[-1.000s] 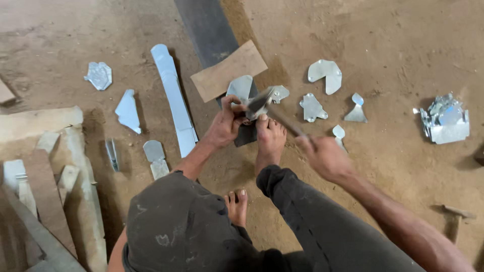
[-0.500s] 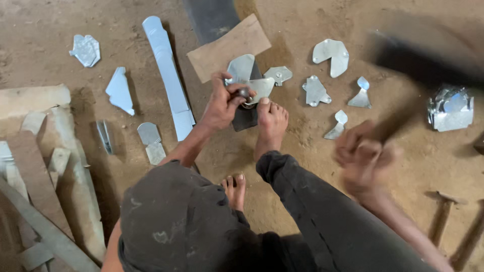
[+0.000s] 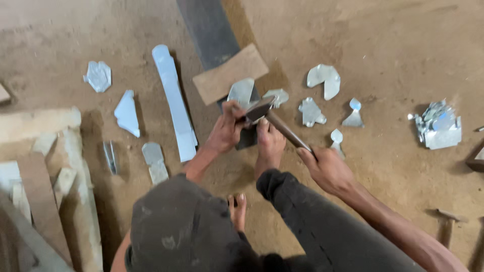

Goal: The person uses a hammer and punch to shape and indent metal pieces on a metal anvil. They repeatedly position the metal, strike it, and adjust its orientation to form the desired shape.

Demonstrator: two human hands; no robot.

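The small metal piece (image 3: 241,93) lies on the dark block (image 3: 247,136) on the dirt floor (image 3: 393,45), pinned by my left hand (image 3: 227,128), closed on it, and braced by my foot (image 3: 269,146). My right hand (image 3: 325,168) grips the hammer (image 3: 275,118), its head down on the piece, so I judge this the shaping blow. The next stroke needs a square landing clear of my left fingers (image 3: 234,108).

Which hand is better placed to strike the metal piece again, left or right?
Right. The right hand grips the hammer, its head at the metal piece; the left hand holds that piece.
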